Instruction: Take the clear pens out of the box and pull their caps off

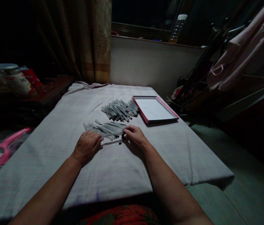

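A slim, pale pen tube (112,135) stretches between my two hands, low over the cloth. My left hand (88,145) is closed on its left end. At the other end, the fingers of my right hand (134,134) pinch the tube. Just behind it lies a loose pile of clear pen barrels (107,127). Small black caps (120,143) rest on the cloth beside my right fingers. Farther back is a bigger heap of pens (120,110) with dark ends facing me.
A shallow red-edged box (155,108) with a white inside lies right of the heap. White cloth (115,175) covers the table. Glass jars (17,79) and pink-handled scissors (5,150) are at the left; a bottle (178,28) stands on the windowsill.
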A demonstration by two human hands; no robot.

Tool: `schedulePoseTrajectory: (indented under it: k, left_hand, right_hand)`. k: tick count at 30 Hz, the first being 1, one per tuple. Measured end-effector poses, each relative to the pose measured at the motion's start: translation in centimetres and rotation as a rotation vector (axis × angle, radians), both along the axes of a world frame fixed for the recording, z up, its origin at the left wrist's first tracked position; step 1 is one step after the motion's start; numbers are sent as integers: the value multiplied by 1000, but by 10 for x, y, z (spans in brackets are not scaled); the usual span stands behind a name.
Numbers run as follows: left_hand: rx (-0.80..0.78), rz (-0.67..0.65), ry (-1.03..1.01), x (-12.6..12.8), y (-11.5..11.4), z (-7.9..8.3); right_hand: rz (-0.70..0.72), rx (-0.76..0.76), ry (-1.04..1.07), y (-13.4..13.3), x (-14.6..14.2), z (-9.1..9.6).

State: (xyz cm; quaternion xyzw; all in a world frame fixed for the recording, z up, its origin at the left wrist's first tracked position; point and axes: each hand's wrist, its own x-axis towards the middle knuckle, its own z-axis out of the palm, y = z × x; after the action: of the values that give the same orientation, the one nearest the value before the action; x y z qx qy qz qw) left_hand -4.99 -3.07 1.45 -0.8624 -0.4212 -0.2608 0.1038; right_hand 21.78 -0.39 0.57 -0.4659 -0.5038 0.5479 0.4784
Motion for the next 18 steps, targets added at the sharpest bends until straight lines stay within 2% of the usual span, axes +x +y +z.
schedulePoseTrajectory:
  k: [12,18]
  left_hand:
    - [-38,-92,-7,1,-1,5]
    - [-51,-89,-12,1,-1,6]
  right_hand:
    - [-12,128,-12,-1,4,7]
    - [21,50,-7,-3,4,7]
